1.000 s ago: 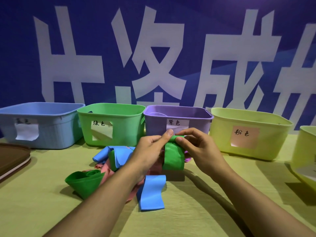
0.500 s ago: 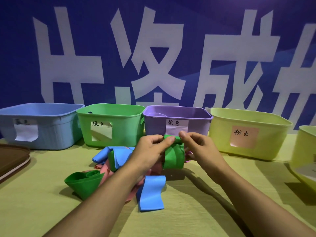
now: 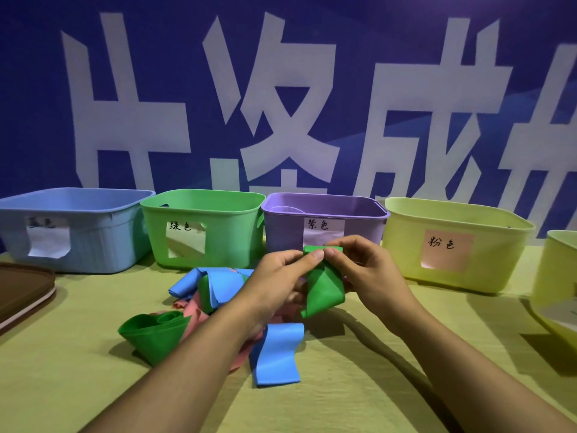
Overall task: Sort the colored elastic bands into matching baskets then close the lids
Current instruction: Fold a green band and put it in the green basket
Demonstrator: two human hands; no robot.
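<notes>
A green elastic band [image 3: 323,287] hangs above the table in front of the purple basket [image 3: 282,232]. My left hand [image 3: 274,279] and my right hand [image 3: 371,273] both pinch its top edge, fingertips nearly touching. Below lies a pile of bands: a blue band [image 3: 276,354], a second green band [image 3: 153,334], pink bands [image 3: 195,310] and another blue band [image 3: 187,282]. Behind stand the blue basket [image 3: 93,232], the green basket [image 3: 231,226] and a yellow-green basket [image 3: 487,245] with a pink label.
A brown lid [image 3: 22,287] lies at the left edge of the yellow-green tablecloth [image 3: 62,385]. Another yellow-green basket [image 3: 559,276] is cut off at the right edge. A blue banner with white characters forms the backdrop.
My right fingers have slid left along the band's top edge to meet my left fingertips. The green band now hangs twisted and slightly lower on the right.
</notes>
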